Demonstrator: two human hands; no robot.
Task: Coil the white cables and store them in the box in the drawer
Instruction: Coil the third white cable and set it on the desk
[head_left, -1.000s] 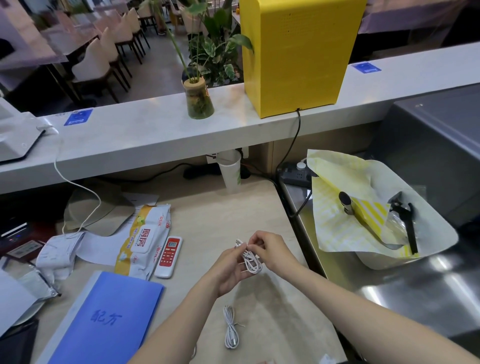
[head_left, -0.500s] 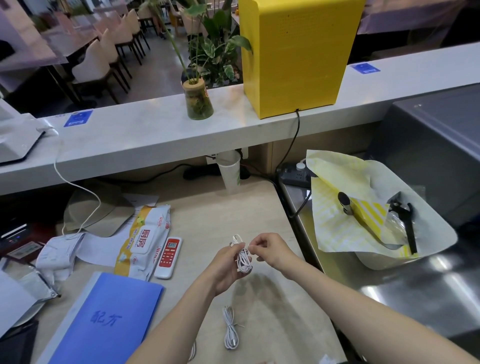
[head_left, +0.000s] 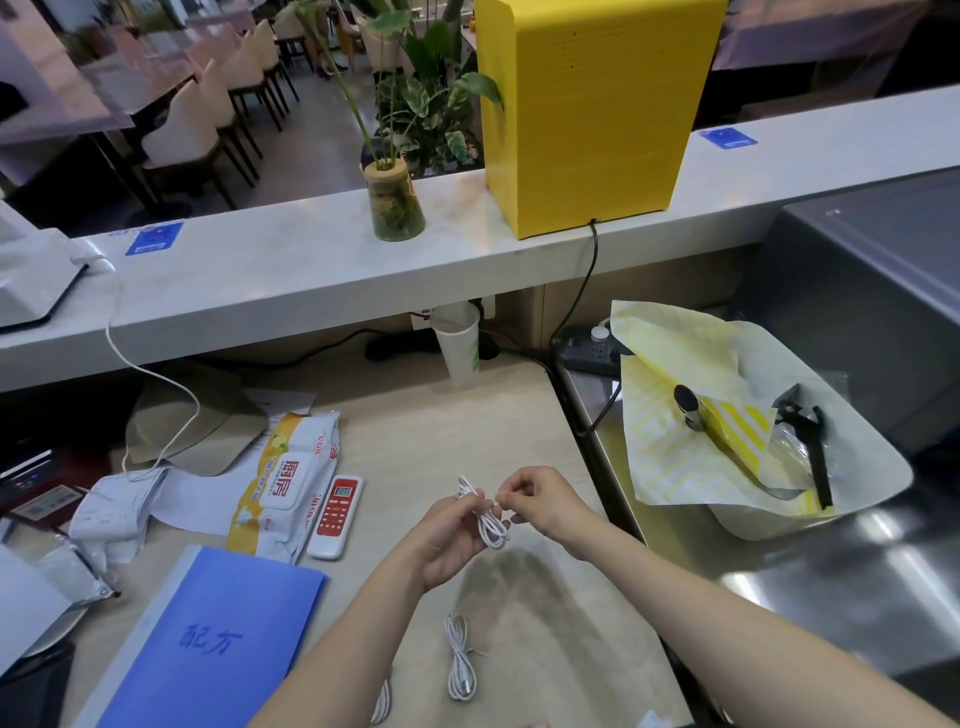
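I see L hand (head_left: 449, 535) gripping white cable bundle (head_left: 488, 522) above beige desk (head_left: 467, 431); R hand (head_left: 540, 501) pinches its loose end. 2nd coiled cable (head_left: 460, 660) lies on desk nearer me. Blue folder (head_left: 208, 644) to the left.

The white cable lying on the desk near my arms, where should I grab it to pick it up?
Pinch the coiled cable around its narrow middle, coming straight down from above. It lies flat on the desk as a long thin bundle, so a middle pinch likely keeps the loops together. Both hands are busy with another cable.
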